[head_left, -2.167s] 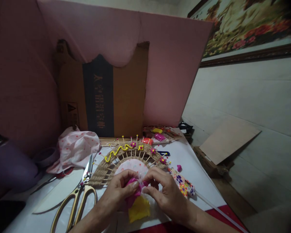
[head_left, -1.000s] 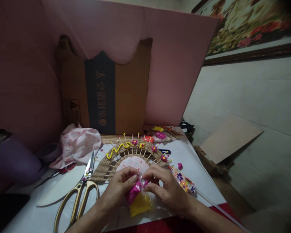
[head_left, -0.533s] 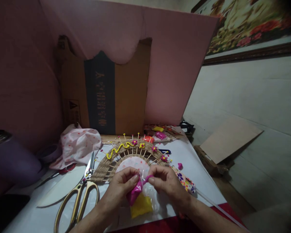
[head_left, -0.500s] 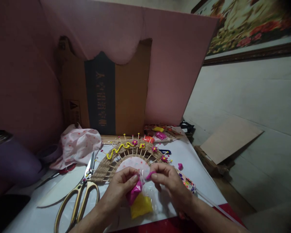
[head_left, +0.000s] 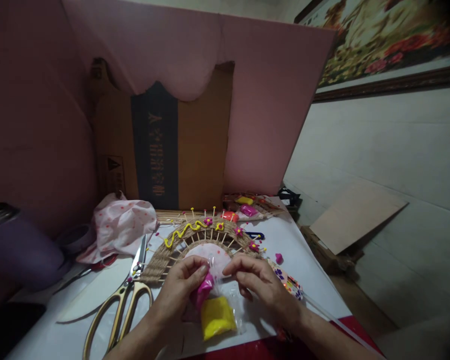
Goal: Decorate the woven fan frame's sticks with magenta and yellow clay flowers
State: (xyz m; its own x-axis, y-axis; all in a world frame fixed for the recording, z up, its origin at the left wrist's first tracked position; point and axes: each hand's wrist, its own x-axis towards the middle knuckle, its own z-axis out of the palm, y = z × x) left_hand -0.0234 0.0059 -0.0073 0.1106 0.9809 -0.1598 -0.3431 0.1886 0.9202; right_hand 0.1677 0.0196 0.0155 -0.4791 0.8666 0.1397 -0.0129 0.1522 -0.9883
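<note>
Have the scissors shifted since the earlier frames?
No, no visible shift: judged against the cardboard behind, the scissors lie where they did, their pivot beside the left end of the woven arch as before.

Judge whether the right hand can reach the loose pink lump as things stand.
Probably yes: the right hand is close by, and the pink lump lies uncovered on the white tabletop, with nothing over it.

1. Cardboard [head_left: 202, 150] is crossed by a dark band [head_left: 168, 150]
2. A framed picture [head_left: 382, 55] is hung on the wall [head_left: 375, 135]
3. A tan panel [head_left: 356, 217] is tilted below it
4. A purple container [head_left: 18, 250] is cropped at the left
</note>
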